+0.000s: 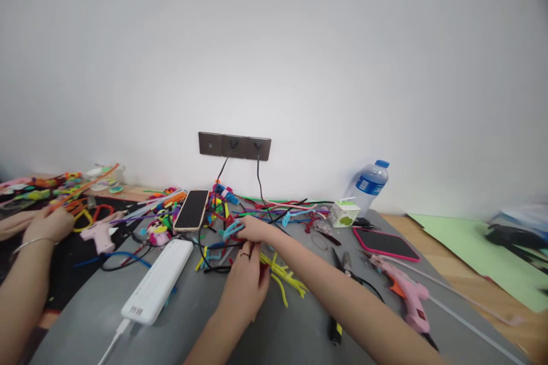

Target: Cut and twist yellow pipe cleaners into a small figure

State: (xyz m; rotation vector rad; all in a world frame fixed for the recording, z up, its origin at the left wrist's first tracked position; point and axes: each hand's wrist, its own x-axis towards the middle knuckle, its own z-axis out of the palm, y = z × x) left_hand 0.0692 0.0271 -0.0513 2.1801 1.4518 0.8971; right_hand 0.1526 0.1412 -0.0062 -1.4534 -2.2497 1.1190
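My right hand reaches in from the right, its fingers closed at a light blue bent pipe cleaner. Below it, partly tucked under the right wrist, is my left hand, with a dark ring on one finger. Its fingers are bent and close together, and their tips are hidden. Beside both hands a bundle of yellow pipe cleaners lies on the grey mat. Small coloured offcuts and a black cable surround the fingertips.
At far left a co-worker's hand is near orange pipe cleaners. A white power bank, phone and pink glue gun lie left. Right are scissors, another pink glue gun, red-edged phone, small carton and tilted bottle.
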